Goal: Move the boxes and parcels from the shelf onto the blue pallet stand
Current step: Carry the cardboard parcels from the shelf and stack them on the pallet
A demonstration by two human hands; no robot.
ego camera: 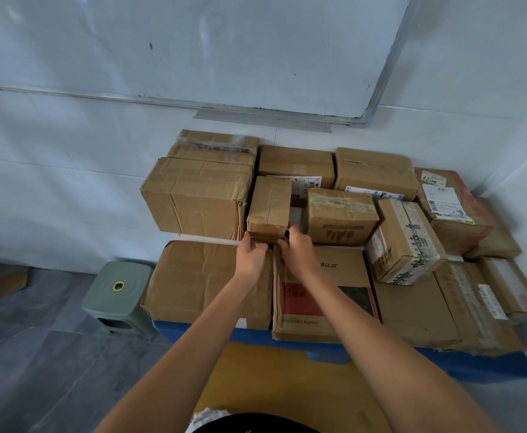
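Seat the small box in the centre gap

Your left hand (251, 256) and right hand (296, 250) each grip the small box (268, 209); slide it level between neighbours on the blue pallet stand (334, 354).

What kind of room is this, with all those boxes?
Probably a small parcel storeroom or office back room. Taped cardboard boxes with shipping labels are stacked on a blue pallet stand, under a whiteboard on a plain white wall.
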